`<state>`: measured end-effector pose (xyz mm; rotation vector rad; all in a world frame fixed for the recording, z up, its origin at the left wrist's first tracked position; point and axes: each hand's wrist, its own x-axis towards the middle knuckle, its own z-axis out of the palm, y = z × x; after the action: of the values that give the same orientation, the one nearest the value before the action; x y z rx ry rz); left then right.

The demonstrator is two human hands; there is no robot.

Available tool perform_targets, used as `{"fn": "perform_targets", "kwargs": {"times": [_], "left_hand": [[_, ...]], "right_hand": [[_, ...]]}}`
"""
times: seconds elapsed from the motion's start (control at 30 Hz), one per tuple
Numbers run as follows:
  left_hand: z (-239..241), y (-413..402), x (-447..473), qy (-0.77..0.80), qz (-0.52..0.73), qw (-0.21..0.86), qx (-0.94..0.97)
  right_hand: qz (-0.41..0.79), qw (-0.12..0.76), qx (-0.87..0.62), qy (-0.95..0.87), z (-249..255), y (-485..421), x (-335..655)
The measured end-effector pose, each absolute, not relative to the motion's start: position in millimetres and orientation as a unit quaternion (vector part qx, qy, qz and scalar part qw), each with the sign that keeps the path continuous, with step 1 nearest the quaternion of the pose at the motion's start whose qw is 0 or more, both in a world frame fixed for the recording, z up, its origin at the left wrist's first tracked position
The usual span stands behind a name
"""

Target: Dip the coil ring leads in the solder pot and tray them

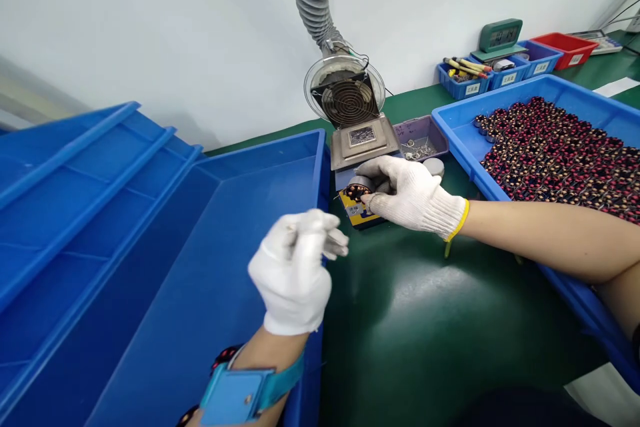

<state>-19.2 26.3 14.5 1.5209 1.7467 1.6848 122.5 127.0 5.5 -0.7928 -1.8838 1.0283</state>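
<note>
Blue-walled, the tray is lying left; by its edge your blurred left hand is hovering, its grip's state impossible to tell; above a yellow-labelled box, a round copper-dotted part is sitting clamped in your right hand.

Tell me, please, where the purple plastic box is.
Head view, right of centre: the purple box sits beyond the right hand, between the square metal plate and laden blue plastic tray.

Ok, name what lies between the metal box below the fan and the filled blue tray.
In the head view, a purple tray of small metal pieces, with a grey disc in front.
</note>
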Motion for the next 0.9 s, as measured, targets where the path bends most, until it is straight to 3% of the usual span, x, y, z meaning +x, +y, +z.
{"fn": "perform_targets", "kwargs": {"times": [0.13,0.4,0.5,0.67,0.9], "left_hand": [[12.6,35.9,-22.6,0.626,0.592,0.104,0.496],[11.5,31.9,-12.0,0.701,0.416,0.164,0.555],[8.2,32.4,-12.1,0.69,0.268,0.214,0.638],[3.6,33.8,-12.5,0.652,0.014,0.262,0.711],[-2.3,32.5,-18.5,0.644,-0.025,0.28,0.712]], "right_hand": [[0.39,0.411,-0.302,-0.767,9.5,118.1,123.2],[0.32,0.433,-0.326,-0.777,7.3,136.1,132.1],[0.224,0.451,-0.357,-0.787,22.0,171.3,136.6],[-0.003,0.32,-0.428,-0.845,65.5,231.0,118.6],[-0.133,0.132,-0.414,-0.891,79.7,253.7,77.8]]}}
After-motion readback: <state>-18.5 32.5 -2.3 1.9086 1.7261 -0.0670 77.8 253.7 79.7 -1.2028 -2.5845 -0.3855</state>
